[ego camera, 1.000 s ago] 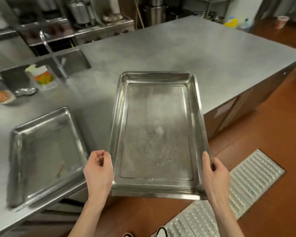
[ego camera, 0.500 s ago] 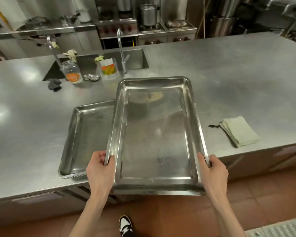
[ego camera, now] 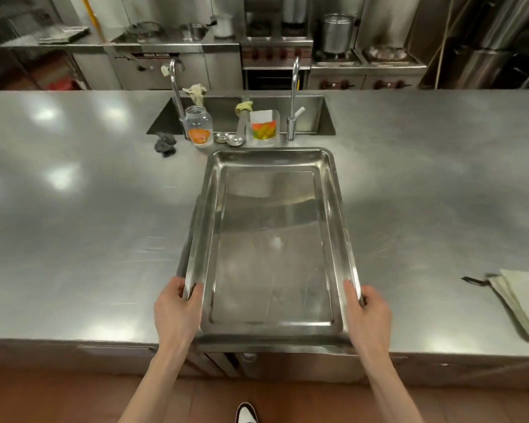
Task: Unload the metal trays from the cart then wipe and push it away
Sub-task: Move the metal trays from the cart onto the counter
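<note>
A: In the head view, what do the hands have?

B: The left hand (ego camera: 177,309) is clamped on the left long rim of a metal tray (ego camera: 272,245), thumb on top and fingers curled under. The right hand (ego camera: 368,312) grips the right long rim in the same manner. Both hold near the tray's close end.

A: And where is that tray?

B: It lies lengthwise over the stainless tabletop (ego camera: 74,224), its near end at the front edge and its far end just short of the sink (ego camera: 226,114). A second tray (ego camera: 193,233) shows as a sliver of rim under its left side, so the held one sits over it. Whether the two touch cannot be told.

A: What else is on the tabletop?

B: By the sink's front lip stand a clear jar (ego camera: 198,126) with an orange label, a few small metal lids (ego camera: 229,138), and a clear container (ego camera: 264,127) with a colourful label. A dark crumpled cloth (ego camera: 165,145) lies left of the jar. Two faucets (ego camera: 293,96) rise over the sink. At the far right, near the front edge, lies a folded pale green towel (ego camera: 522,300), well apart from the trays.

A: Below?

B: Brown floor (ego camera: 74,398) and the tip of a shoe (ego camera: 246,413).
</note>
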{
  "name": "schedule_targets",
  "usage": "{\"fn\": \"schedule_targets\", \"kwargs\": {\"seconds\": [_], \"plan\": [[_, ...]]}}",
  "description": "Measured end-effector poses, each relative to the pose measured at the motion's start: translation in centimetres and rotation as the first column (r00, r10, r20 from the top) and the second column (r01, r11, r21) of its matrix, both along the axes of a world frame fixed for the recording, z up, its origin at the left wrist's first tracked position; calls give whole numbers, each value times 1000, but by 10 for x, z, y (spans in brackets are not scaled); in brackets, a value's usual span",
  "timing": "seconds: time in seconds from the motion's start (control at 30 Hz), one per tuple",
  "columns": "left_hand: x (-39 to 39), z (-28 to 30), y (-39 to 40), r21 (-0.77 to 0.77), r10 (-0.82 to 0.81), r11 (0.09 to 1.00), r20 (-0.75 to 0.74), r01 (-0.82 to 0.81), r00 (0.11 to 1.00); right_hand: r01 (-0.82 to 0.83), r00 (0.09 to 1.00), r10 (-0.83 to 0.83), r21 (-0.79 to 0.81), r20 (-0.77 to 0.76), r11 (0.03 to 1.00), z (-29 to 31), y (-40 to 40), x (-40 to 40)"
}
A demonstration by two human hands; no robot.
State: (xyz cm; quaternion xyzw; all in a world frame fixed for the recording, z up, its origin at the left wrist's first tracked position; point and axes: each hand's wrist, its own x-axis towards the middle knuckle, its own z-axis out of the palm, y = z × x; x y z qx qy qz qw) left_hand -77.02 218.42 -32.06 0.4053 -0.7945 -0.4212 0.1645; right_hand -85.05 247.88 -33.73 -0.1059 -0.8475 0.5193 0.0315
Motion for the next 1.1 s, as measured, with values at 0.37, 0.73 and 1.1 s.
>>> {"fn": "schedule_targets", "kwargs": {"seconds": [0.37,0.73,1.1], "plan": [[-28,-38,-97,-61,-2,998,107,9,994,-39,998,44,117,-44,992,-49,-96,-35],[-34,-73,-123,-38,-54,998,115,58,992,-37,999,44,201,-27,979,-85,-127,-44],[-33,-101,-116,-18,-9,1000,118,11,993,-26,1000,27,242,2,970,-104,-125,-44]]}}
